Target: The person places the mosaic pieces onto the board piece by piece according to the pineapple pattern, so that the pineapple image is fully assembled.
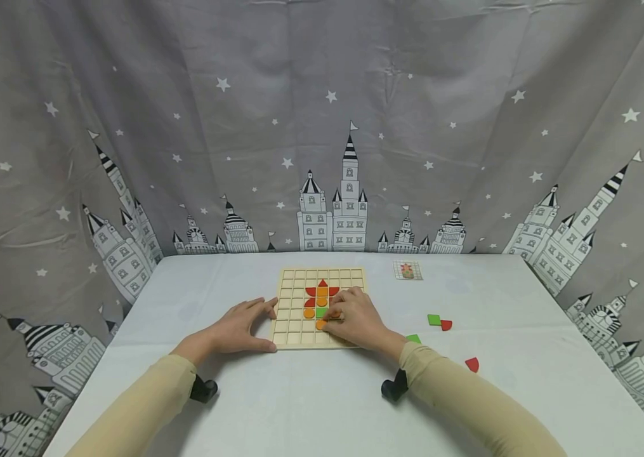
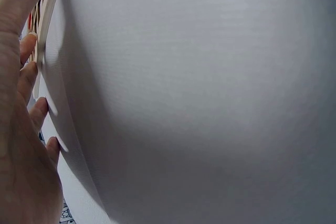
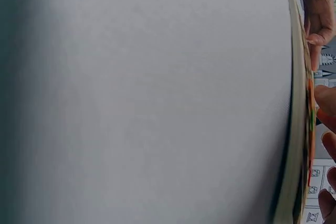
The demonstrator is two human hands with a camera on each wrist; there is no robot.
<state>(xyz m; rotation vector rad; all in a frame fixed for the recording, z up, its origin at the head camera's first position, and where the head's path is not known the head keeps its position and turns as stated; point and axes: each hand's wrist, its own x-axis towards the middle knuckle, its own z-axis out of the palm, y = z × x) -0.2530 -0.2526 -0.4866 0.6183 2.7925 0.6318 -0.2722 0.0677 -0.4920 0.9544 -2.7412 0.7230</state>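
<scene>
A pale wooden grid board (image 1: 293, 336) lies on the white table with red, orange and green flat pieces forming a figure in its cells. At the board's left edge is my left hand (image 1: 240, 327), thumb at the near corner and fingers spread along the side. My right hand (image 1: 356, 320) reaches over the right half, thumb and index finger pinching an orange round piece (image 1: 320, 324) low in the figure. Its fingers partly cover another orange round piece (image 1: 335, 314). A green square (image 1: 320, 312) sits in the middle. In the left wrist view the left fingers (image 2: 39, 111) look extended.
Right of the board lie a green square (image 1: 433, 320) touching a red piece (image 1: 446, 325), another green piece (image 1: 414, 339) beside the right wrist, and a red piece (image 1: 473, 364) nearer me. A picture card (image 1: 408, 270) lies behind them. A grey castle-print curtain (image 1: 213, 158) hangs behind the table.
</scene>
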